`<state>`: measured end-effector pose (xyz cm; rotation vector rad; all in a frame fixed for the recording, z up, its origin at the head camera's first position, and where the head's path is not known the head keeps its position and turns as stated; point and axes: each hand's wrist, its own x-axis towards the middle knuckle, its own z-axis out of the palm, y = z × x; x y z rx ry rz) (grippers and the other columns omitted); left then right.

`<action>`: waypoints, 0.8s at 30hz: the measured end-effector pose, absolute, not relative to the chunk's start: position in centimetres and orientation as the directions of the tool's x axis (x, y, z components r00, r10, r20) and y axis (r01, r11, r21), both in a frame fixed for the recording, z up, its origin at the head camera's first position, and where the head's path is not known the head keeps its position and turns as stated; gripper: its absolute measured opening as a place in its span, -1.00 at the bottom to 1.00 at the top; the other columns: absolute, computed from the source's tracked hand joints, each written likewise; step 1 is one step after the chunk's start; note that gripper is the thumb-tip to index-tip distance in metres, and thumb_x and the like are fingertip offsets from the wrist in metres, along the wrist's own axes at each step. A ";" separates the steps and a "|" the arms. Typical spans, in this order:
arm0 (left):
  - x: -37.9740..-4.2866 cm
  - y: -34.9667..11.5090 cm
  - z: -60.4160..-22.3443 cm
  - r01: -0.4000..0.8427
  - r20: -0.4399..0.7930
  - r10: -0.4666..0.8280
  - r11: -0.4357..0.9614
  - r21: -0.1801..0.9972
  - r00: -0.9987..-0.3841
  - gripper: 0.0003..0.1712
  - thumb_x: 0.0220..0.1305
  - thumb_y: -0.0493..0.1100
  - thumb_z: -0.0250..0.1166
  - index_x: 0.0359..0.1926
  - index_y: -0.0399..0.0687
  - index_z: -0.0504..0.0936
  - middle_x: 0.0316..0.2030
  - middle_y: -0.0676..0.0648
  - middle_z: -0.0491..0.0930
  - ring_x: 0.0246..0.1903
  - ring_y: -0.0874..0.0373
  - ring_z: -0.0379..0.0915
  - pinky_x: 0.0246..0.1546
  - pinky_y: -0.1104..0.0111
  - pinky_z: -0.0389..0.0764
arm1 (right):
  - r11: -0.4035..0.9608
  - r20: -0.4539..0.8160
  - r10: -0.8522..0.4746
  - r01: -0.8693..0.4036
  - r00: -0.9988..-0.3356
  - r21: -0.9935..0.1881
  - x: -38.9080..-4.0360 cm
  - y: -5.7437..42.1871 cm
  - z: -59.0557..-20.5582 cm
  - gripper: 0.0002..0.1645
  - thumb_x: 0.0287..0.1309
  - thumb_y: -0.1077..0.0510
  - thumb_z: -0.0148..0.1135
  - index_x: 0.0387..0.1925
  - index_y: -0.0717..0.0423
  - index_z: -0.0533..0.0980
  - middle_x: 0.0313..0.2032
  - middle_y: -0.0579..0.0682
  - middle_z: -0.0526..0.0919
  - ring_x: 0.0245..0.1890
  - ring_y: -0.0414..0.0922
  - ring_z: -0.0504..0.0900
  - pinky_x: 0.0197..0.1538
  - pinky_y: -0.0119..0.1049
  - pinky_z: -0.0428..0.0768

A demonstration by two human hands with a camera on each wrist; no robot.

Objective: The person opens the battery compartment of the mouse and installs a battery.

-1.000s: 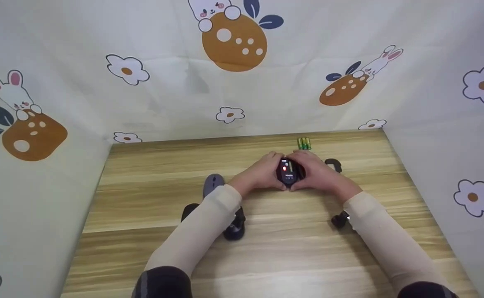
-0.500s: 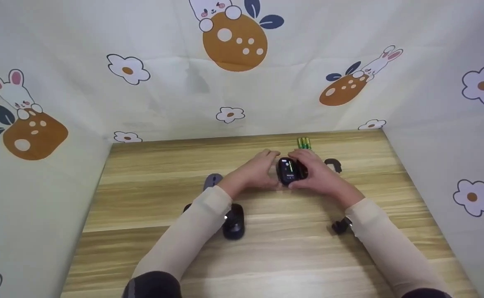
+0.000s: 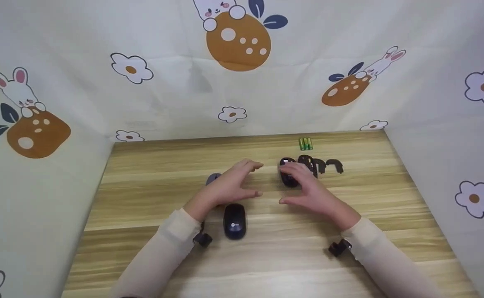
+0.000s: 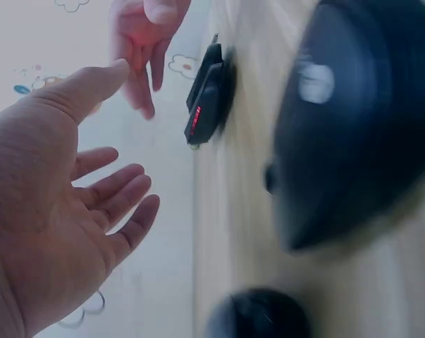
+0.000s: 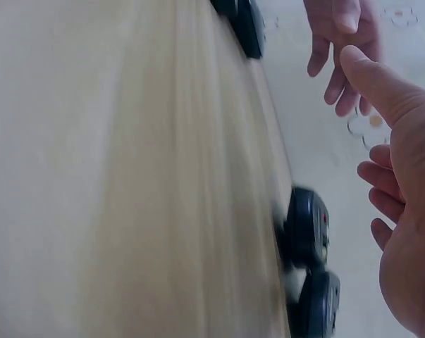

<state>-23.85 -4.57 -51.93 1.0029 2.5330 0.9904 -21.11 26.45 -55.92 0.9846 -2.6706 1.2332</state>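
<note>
My left hand hovers with spread, relaxed fingers and holds nothing. Under its wrist a grey mouse is mostly hidden, and a black mouse lies just below it. My right hand, thumb and fingers apart, is also free of any object. Its fingers overlap two dark mice in the head view: one overturned mouse and another dark mouse beside it. In the right wrist view, both mice lie apart from that hand. A small red glow shows on a dark mouse in the left wrist view.
Several green batteries lie together near the back edge of the wooden table. Two curved black covers, one a U-shaped cover, sit right of the mice. Patterned cloth walls in the back and both sides.
Both hands have let go of the overturned mouse and drawn back towards me. The left hand has moved further left, over the grey mouse. The mouse stays on the table.
</note>
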 end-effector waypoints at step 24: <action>-16.5 -11.4 -54.7 0.495 0.053 0.612 0.583 0.644 -0.789 -0.18 0.40 0.07 0.58 0.53 -0.10 0.50 0.38 -0.07 0.54 0.40 0.00 0.47 0.48 0.01 0.52 | 0.482 0.121 -0.566 -0.446 -0.815 -0.754 -14.8 18.3 -57.6 0.04 0.21 -0.23 0.66 0.56 0.09 0.44 0.47 0.00 0.49 0.49 0.00 0.46 0.60 0.06 0.42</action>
